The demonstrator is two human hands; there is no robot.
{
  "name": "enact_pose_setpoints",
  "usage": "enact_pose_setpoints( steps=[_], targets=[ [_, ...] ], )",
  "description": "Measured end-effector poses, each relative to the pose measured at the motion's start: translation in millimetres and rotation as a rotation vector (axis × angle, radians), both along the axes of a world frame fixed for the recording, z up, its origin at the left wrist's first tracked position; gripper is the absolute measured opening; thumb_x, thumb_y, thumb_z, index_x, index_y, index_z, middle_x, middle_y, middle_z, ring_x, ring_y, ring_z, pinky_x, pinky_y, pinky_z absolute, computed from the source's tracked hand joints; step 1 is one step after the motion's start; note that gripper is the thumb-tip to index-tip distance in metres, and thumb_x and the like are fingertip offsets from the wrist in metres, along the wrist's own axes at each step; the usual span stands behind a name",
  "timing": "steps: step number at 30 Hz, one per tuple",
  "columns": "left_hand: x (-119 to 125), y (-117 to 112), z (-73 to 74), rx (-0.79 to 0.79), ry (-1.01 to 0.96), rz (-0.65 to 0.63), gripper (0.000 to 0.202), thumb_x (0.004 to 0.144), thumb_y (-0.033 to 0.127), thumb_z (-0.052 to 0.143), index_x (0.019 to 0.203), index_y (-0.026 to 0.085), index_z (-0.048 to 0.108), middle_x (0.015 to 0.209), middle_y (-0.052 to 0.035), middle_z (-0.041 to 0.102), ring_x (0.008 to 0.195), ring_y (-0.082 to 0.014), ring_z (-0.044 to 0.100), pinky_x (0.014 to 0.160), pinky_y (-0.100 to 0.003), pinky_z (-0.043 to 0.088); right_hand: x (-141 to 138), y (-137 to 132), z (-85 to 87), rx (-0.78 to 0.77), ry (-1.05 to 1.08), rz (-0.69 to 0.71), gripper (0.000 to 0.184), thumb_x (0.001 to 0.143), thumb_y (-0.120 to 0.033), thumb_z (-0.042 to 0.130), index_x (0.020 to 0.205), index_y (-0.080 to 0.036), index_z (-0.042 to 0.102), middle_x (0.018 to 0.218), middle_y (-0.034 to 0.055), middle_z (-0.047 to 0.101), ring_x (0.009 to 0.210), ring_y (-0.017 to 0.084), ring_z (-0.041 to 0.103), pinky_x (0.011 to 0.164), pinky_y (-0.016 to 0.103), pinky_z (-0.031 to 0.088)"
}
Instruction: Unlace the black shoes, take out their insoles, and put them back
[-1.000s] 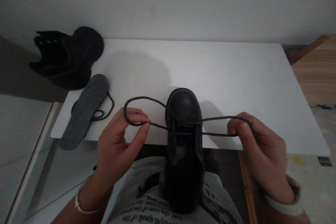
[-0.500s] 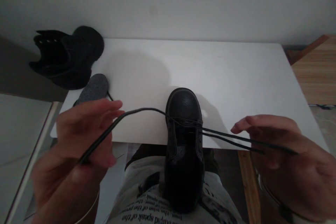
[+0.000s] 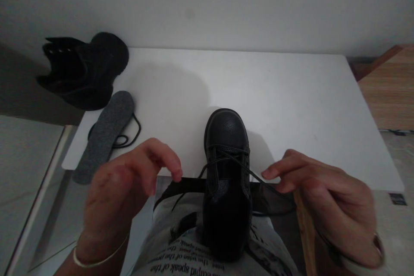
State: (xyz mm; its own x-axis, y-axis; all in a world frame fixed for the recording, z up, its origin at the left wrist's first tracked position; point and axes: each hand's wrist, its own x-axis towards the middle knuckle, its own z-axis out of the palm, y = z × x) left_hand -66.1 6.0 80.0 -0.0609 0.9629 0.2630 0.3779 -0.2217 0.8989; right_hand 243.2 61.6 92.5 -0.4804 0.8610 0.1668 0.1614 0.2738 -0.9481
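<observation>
black shoe (image 3: 226,181): toe on edge of white table (image 3: 291,103), heel on lap. lace (image 3: 231,158) crossed, ends slack. l hand (image 3: 129,185) open, holding nothing; r hand (image 3: 320,194) by lace end, grip can't tell. risk: slack crossing may loosen; shoe could tip off edge. table also bears insole (image 3: 103,136), spare lace (image 3: 134,131), 2nd shoe (image 3: 80,73). pale wall (image 3: 207,4).

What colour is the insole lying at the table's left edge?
The insole is plain grey, with no pattern; the head view shows it best.

Black leather shoe (image 3: 227,138), toe on table (image 3: 274,90), laces (image 3: 255,176) hanging loose.
</observation>
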Motion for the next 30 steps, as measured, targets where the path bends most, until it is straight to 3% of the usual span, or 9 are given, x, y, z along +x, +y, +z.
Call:
enact_pose_setpoints(
  steps=[2, 4, 9, 22, 30],
  targets=[
    [16.4, 11.1, 0.6, -0.049, -0.142, -0.04, 0.031, 0.104, 0.035, 0.049, 0.077, 0.024, 0.061, 0.081, -0.0048, 0.066, 0.077, -0.0181, 0.065, 0.068, -0.034, 0.058, -9.0, 4.5, -6.3, 0.048, -0.067, -0.068, 0.017, 0.101, -0.022, 0.056, 0.096, -0.028, 0.071, 0.098, 0.0046, 0.072, 0.092, 0.02, 0.068, 0.077, 0.033, 0.052],
    [26.0, 19.2, -2.9, -0.111, -0.106, -0.041, 0.011, 0.099, 0.022, 0.059, 0.091, 0.023, 0.067, 0.089, -0.0037, 0.069, 0.085, -0.0166, 0.066, 0.077, -0.031, 0.057, -17.0, 5.6, -14.6, 0.064, -0.105, -0.122, 0.013, 0.098, -0.018, 0.061, 0.101, -0.026, 0.07, 0.098, 0.0046, 0.069, 0.089, 0.018, 0.065, 0.073, 0.031, 0.051],
    [36.9, 26.4, -13.3, -0.148, 0.079, -0.035, 0.015, 0.093, 0.015, 0.065, 0.106, 0.022, 0.07, 0.097, -0.0028, 0.071, 0.089, -0.0152, 0.069, 0.082, -0.03, 0.057, -29.3, 3.1, -29.3, 0.022, -0.13, -0.214, 0.011, 0.096, -0.019, 0.062, 0.105, -0.023, 0.068, 0.092, 0.0041, 0.065, 0.074, 0.015, 0.059, 0.064, 0.03, 0.049],
    [47.7, 35.1, -16.9, -0.068, 0.164, 0.021, 0.01, 0.09, 0.012, 0.066, 0.091, 0.021, 0.071, 0.087, -0.0013, 0.072, 0.083, -0.0147, 0.068, 0.077, -0.028, 0.056, -37.0, 8.0, -30.2, 0.023, -0.116, -0.218, 0.007, 0.095, -0.016, 0.062, 0.092, -0.022, 0.064, 0.085, 0.0011, 0.06, 0.074, 0.014, 0.056, 0.064, 0.029, 0.047],
    [49.4, 38.1, -8.8, 0.016, 0.282, 0.057, 0.012, 0.087, 0.009, 0.062, 0.082, 0.02, 0.062, 0.081, 0.0008, 0.066, 0.076, -0.0135, 0.063, 0.072, -0.027, 0.053, -42.8, 9.9, -25.9, 0.002, -0.139, -0.223, 0.01, 0.092, -0.013, 0.058, 0.086, -0.021, 0.058, 0.079, -0.0014, 0.053, 0.068, 0.012, 0.051, 0.059, 0.027, 0.043]
  ],
)
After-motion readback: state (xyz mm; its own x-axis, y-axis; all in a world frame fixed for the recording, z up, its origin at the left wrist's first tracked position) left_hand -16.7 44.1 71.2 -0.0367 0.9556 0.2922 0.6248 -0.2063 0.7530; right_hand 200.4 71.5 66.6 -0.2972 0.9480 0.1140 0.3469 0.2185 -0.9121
